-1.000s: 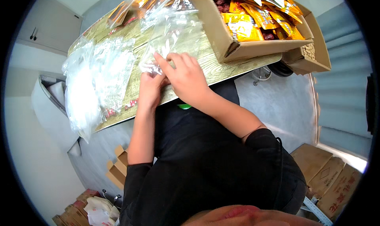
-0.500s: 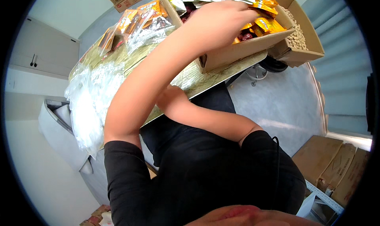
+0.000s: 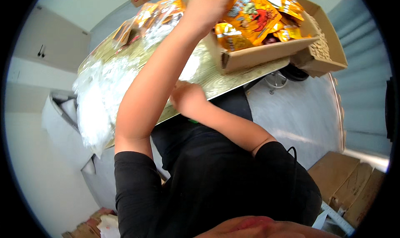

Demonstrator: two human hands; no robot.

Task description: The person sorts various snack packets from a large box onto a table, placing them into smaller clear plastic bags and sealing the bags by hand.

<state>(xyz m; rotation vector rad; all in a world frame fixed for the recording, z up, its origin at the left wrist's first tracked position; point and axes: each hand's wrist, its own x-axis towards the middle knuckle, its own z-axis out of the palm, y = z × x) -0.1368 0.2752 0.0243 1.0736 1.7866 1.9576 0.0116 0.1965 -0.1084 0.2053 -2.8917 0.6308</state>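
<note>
At top centre we see the left hand (image 3: 210, 2) closed on an orange snack packet (image 3: 250, 15). The right hand (image 3: 187, 98), curled at mid-frame, rests on the table edge (image 3: 233, 81); we cannot tell its grip.

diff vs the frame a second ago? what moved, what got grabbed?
The left hand left the clear bag at the table edge and reached up and across into the cardboard box, where its fingers now close on an orange snack packet. The right hand stayed at the table edge. The pile of clear bags on the left and the second box did not move.
</note>
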